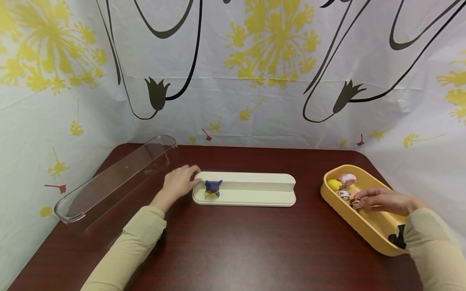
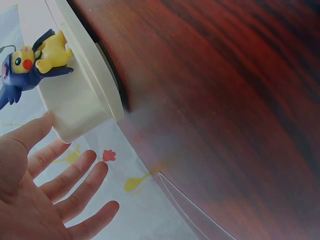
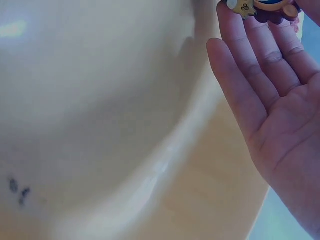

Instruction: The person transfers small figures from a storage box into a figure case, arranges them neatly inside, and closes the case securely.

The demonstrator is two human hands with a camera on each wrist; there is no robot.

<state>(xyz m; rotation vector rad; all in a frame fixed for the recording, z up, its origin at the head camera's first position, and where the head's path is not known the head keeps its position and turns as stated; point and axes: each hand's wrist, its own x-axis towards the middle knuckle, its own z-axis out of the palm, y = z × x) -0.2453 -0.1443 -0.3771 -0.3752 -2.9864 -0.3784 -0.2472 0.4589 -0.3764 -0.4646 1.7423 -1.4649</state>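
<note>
Two pale sleeves (image 1: 127, 252) of mine stretch over the dark red bench (image 1: 255, 246), one to each side. Near my right cuff, a black thing (image 1: 398, 238) lies in the near end of the yellow tray (image 1: 358, 226), partly hidden by the sleeve.

Farther along, my right hand (image 1: 387, 201) is over the tray, its fingertips closed in a light pinch on a small brown figure (image 1: 356, 203). The right wrist view shows the fingers long and only slightly bent, with the figure up at their tips and the little finger apart from it; most of the thumb is out of that view. I cannot tell whether the figure touches the tray floor. Just past it sit a white figure (image 1: 344, 195), then a yellow one (image 1: 334, 185) and a pink-and-white one (image 1: 347, 179) at the tray's far end.

My left hand (image 1: 178, 181) is open and holds nothing, fingers spread, the thumb touching the left end of the cream stand (image 1: 255, 198). On that end of the stand's low front ledge, a blue-and-yellow figure (image 1: 212, 188) stands upright, near my thumb.

Leftward, a long clear cover (image 1: 123, 169) lies aslant, reaching toward the bench's back edge. Behind everything hangs a white cloth (image 1: 225, 109) printed with flowers.
</note>
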